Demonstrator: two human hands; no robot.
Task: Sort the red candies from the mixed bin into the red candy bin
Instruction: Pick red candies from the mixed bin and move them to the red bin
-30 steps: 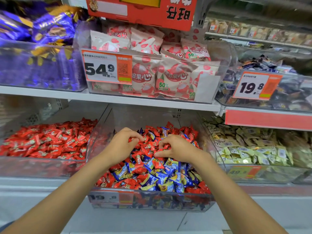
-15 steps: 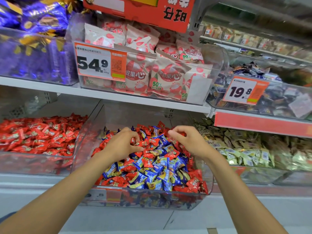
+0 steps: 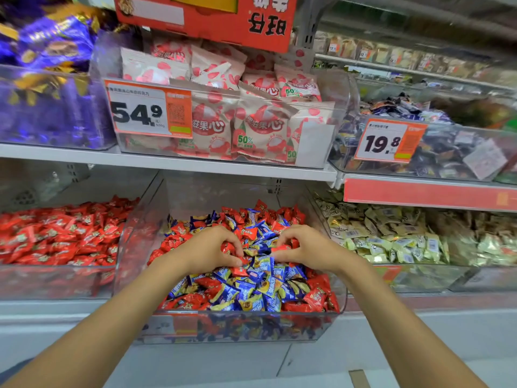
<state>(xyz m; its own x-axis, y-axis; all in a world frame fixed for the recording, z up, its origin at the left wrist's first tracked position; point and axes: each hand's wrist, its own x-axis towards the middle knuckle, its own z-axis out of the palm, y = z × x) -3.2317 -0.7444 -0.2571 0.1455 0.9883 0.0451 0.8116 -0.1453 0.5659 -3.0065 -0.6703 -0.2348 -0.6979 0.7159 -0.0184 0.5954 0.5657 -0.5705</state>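
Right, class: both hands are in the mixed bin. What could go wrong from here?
1. Blue candies lie tangled among the red candies around the left hand and right hand, so a blue one could be grabbed too.
2. The mixed bin is heaped near its front wall; carrying a handful to the red candy bin could spill pieces.

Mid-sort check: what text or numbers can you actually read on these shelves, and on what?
"54.9": left price tag, upper middle bin.
"19.8": right price tag, upper right bin.
"50%": pink-and-white bags.
"果心": same bags.
Red overhead sign: characters upside down, unsure.
Wrappers in the mixed bin, its front label: blurred, unreadable.
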